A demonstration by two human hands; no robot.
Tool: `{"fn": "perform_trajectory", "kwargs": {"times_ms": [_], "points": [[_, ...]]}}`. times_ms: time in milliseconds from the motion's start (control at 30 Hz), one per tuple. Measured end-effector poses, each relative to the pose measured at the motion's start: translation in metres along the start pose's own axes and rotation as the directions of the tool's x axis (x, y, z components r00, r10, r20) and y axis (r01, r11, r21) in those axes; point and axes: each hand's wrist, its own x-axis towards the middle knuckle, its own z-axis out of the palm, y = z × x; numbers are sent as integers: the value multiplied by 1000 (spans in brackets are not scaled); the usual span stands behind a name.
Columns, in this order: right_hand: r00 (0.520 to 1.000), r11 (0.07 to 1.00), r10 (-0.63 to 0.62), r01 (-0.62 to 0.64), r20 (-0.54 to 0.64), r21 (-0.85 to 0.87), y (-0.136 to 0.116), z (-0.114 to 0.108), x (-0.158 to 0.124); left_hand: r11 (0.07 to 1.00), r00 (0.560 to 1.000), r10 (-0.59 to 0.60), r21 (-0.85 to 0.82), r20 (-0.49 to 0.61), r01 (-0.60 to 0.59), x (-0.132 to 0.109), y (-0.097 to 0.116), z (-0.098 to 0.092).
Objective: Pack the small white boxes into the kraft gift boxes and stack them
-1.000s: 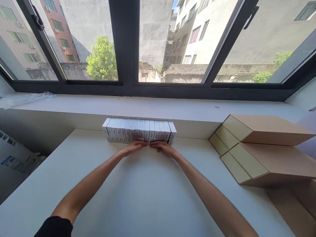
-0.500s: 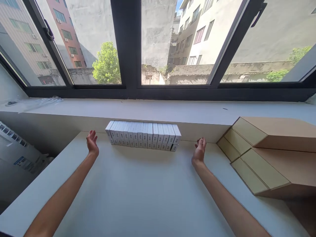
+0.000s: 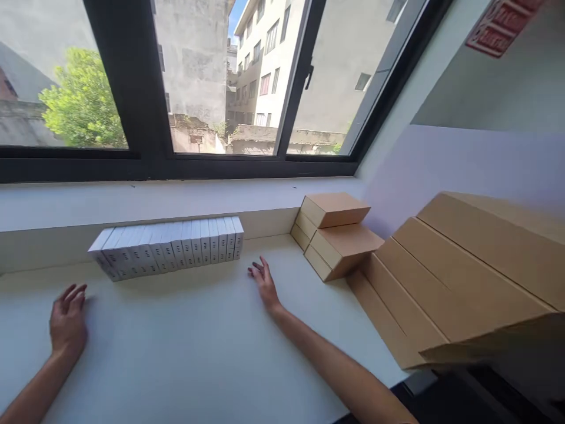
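Note:
A long row of small white boxes (image 3: 170, 250), stacked in two layers, stands against the wall at the back of the white table (image 3: 185, 347). Dark print marks their front faces. My left hand (image 3: 68, 321) is over the table to the front left of the row, fingers loosely apart and holding nothing. On the other side, my right hand (image 3: 263, 282) reaches just beyond the row's right end, its fingers spread and empty. Neither hand touches the boxes.
Several small brown cardboard boxes (image 3: 348, 238) are stacked in the back right corner. Larger brown cartons (image 3: 463, 277) fill the table's right side. Behind the table runs a white window sill (image 3: 198, 197) beneath a dark-framed window (image 3: 212, 168).
The view has turned to the right, bringing the larger cartons into sight. My left hand has come lower and nearer, away from the row. The row of white boxes looks unchanged.

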Motion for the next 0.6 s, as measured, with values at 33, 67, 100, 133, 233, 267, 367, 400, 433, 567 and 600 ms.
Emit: {"fn": "perform_trajectory", "kwargs": {"times_ms": [33, 67, 100, 133, 233, 267, 367, 400, 433, 567, 600], "points": [[999, 999, 10, -8, 49, -41, 1, -10, -28, 995, 997, -58, -89, -52, 53, -12, -3, -4], [994, 997, 19, -10, 108, -81, -1, -20, -57, 991, 995, -94, -100, -36, 90, -24, -4, -7], [984, 993, 27, -6, 176, -116, -5, -33, -86, 991, 993, -114, -65, -8, 113, -33, -5, -8], [965, 988, 37, 5, 259, -156, -12, -48, -113, 993, 992, -121, 10, 44, 121, -40, -4, -9], [822, 921, 152, 84, 549, -381, -52, -102, -175, 955, 971, -110, 293, 212, 45, -47, -3, -6], [796, 865, 209, 120, 567, -487, -72, -121, -187, 935, 962, -106, 356, 253, 10, -45, -4, -4], [932, 777, 65, 177, 357, -604, -151, -178, -200, 887, 946, -87, 457, 313, -70, -38, -13, 1], [965, 766, -44, 199, 259, -611, -182, -198, -198, 881, 945, -74, 465, 318, -88, -36, -17, 2], [976, 748, -155, 219, 156, -626, -214, -218, -194, 881, 946, -58, 463, 319, -102, -35, -21, 2], [815, 474, -538, 81, -215, -877, -318, -312, -157, 896, 942, 10, 415, 334, -157, -35, -28, 3], [753, 468, -577, -14, -318, -883, -331, -335, -145, 899, 942, 32, 402, 334, -174, -35, -27, 3]]}}
